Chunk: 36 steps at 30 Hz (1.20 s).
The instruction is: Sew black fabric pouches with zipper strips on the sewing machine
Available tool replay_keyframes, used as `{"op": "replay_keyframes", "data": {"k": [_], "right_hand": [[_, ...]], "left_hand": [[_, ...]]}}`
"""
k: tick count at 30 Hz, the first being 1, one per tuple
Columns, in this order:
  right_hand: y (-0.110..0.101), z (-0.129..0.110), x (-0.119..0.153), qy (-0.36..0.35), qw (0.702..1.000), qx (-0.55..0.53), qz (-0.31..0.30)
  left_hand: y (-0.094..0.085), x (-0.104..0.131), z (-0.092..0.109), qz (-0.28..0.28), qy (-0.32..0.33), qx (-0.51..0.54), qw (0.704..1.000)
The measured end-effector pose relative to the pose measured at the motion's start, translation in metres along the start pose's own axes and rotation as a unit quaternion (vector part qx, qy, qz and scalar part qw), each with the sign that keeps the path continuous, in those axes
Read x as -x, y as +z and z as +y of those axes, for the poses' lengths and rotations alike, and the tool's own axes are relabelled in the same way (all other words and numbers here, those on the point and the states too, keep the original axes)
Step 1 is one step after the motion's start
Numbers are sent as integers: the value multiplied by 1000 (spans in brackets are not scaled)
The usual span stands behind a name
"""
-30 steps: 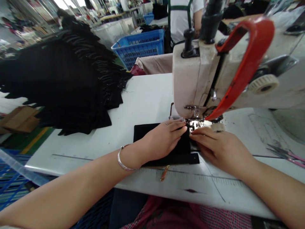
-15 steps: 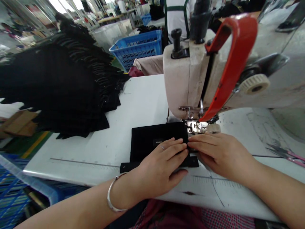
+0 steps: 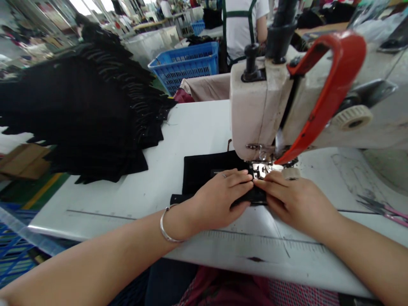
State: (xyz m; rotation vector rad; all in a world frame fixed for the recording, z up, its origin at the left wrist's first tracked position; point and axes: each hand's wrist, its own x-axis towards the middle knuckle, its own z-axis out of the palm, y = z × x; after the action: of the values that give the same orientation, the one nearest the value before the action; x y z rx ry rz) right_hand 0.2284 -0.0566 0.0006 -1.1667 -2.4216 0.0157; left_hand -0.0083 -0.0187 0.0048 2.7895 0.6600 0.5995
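A black fabric piece [image 3: 200, 168] with a small label lies on the white sewing table, its right edge under the lit presser foot [image 3: 259, 170] of the sewing machine [image 3: 251, 110]. My left hand [image 3: 223, 195] rests flat on the fabric, fingers spread and pointing at the foot, covering part of the label. Just right of it, my right hand [image 3: 290, 199] touches the fabric's right edge with its fingertips, close in front of the foot. Its fingers are pressed together; what lies under them is partly hidden.
A tall pile of black fabric pieces [image 3: 86, 110] covers the table's left side. Pink-handled scissors [image 3: 382, 208] lie at the right. Behind the table are a blue basket [image 3: 188, 63] and a person in white [image 3: 239, 29]. A cardboard box [image 3: 25, 161] sits lower left.
The black fabric has moved away from me, further under the presser foot, and both hands have gone forward with it. The camera view has shifted slightly.
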Motion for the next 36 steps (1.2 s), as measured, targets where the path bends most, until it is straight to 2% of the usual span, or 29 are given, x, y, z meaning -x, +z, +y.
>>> {"op": "replay_keyframes", "data": {"k": [6,10,13,16,19,21,24,27,31,33,36], "right_hand": [[2,1,0,13,1000,1,-7],[2,2,2,18,1000,-12,-2],[-1,5,3,31,999,-4,42],[-3,8,3,79,993,46,73],[-3,11,2,124,987,95,43],[-3,11,1,127,985,112,29],[-6,10,0,98,988,114,18],[-9,5,-1,37,998,53,24],[-8,-1,-2,-43,999,-27,-16],[-7,-2,-2,-29,999,-14,-30],[-9,-2,-1,20,1000,3,22]], "left_hand": [[0,-11,-13,-22,-24,-9,999],[0,-15,-18,-36,-19,5,999],[-1,-16,-26,-33,-9,14,999],[-3,-17,-45,-31,35,21,999],[-8,-18,-64,-28,95,16,995],[-12,-19,-69,-17,122,-3,992],[-13,-21,-60,-12,133,-48,990],[-11,-23,-44,-15,112,-91,989],[-3,-24,-27,73,5,-64,995],[0,-22,-20,73,-20,-33,997],[3,-15,-11,39,-14,-5,999]]}}
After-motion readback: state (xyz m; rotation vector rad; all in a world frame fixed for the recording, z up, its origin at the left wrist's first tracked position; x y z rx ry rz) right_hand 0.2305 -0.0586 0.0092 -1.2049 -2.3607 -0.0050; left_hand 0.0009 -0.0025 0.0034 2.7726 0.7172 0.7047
